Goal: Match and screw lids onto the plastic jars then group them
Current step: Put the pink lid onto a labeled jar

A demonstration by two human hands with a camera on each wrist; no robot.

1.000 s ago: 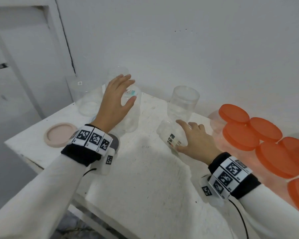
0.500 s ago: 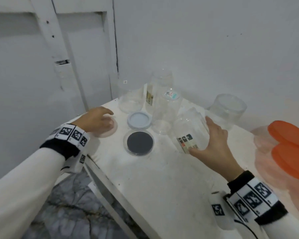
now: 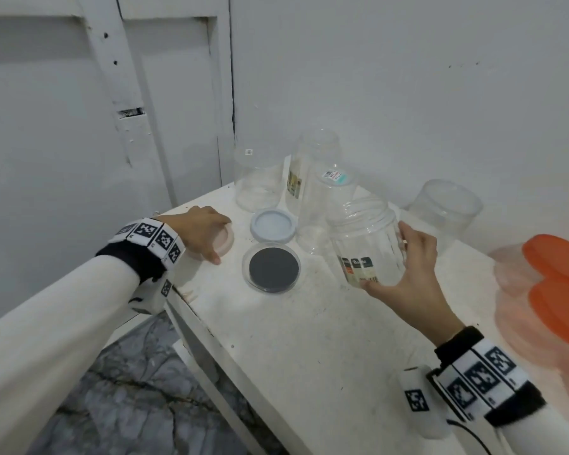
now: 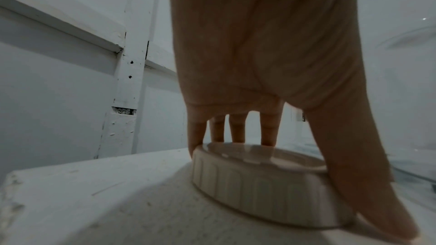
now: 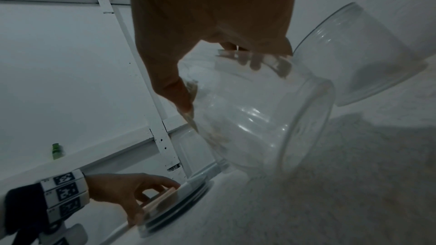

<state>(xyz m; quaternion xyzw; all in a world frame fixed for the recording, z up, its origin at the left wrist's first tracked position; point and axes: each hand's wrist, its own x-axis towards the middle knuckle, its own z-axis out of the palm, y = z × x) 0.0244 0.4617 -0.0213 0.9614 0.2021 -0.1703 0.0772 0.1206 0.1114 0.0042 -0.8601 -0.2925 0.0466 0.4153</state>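
Note:
A pink ribbed lid [image 3: 226,238] [image 4: 259,180] lies flat at the table's left corner. My left hand [image 3: 207,236] covers it, with fingers curled over the far rim and the thumb [image 4: 368,183] against the near side. My right hand [image 3: 393,261] grips a clear ribbed jar [image 3: 362,238] [image 5: 259,115] that has a dark and yellow label. The jar is tilted, mouth away from me; the thumb sits at the label and the fingers wrap the right side. A pale blue lid [image 3: 271,224] and a black lid [image 3: 273,267] lie between my hands.
Clear lidless jars stand at the back: a wide one [image 3: 257,182], a tall one [image 3: 314,152], an upturned one with a sticker [image 3: 330,198] and a short wide one [image 3: 444,208] [image 5: 358,53]. Orange-lidded jars [image 3: 552,280] crowd the right. The table edge [image 3: 191,310] drops to a marbled floor.
My left hand left the upturned jar and came down onto the pink lid. My right hand took hold of the labelled jar and tipped it up. My view swung left.

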